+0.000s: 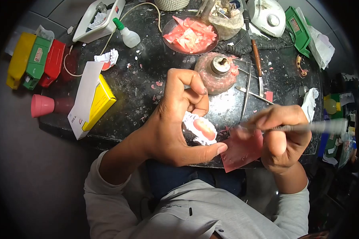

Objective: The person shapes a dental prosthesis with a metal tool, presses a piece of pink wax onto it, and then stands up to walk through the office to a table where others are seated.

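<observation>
My left hand is curled round a white plaster dental cast, with the thumb stretched along its near side. An oval patch of pink wax covers part of the cast. To the right, my right hand grips a slim metal dental hand instrument. Its ends are smeared by motion, so the tip's shape does not show. Between the hands, a pink wax sheet hangs over the table's front edge, close to my right hand's fingers.
A spirit burner stands beyond my hands, beside a wooden-handled knife and metal instruments. Behind it sits a bowl of pink wax scraps. Leftward are a yellow box, a dropper bottle and a pink cup.
</observation>
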